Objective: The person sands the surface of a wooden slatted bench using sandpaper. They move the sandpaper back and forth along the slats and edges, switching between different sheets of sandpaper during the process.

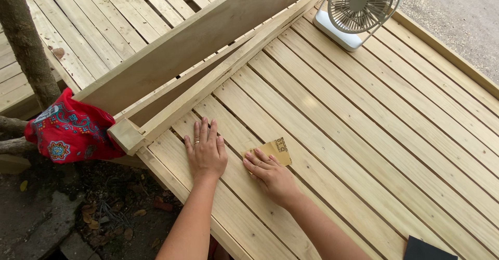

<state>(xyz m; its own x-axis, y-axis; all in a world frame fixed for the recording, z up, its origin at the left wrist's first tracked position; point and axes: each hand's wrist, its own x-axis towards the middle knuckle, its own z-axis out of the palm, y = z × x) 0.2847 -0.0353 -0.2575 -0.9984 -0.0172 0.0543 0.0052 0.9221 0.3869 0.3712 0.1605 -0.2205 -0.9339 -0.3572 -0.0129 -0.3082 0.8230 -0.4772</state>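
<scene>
1. A slatted tabletop (364, 135) of pale, planed wooden boards is seen from above; narrow gaps run between the straight slats and small screw heads dot the grain.
2. The left hand (206, 152) is laid flat and palm down on a slat near the tabletop's corner, fingers straight and close together, holding nothing; a ring is worn on one finger.
3. The right hand (271, 174) is pressed on a small rectangular sheet of sandpaper (275, 150), tan and matt, whose far edge shows beyond the fingertips. The sheet lies flat on a slat just beside the left hand.
4. A long smooth plank (197, 44) is propped on edge along the tabletop's rim.
5. A red patterned cloth (70, 132), soft and crumpled, hangs at the plank's near end, beside a rough-barked tree trunk (26, 41).
6. A small white fan (358, 8) with a round grille stands at the far edge.
7. A dark flat corner (429, 249) of something shows at the lower edge.
</scene>
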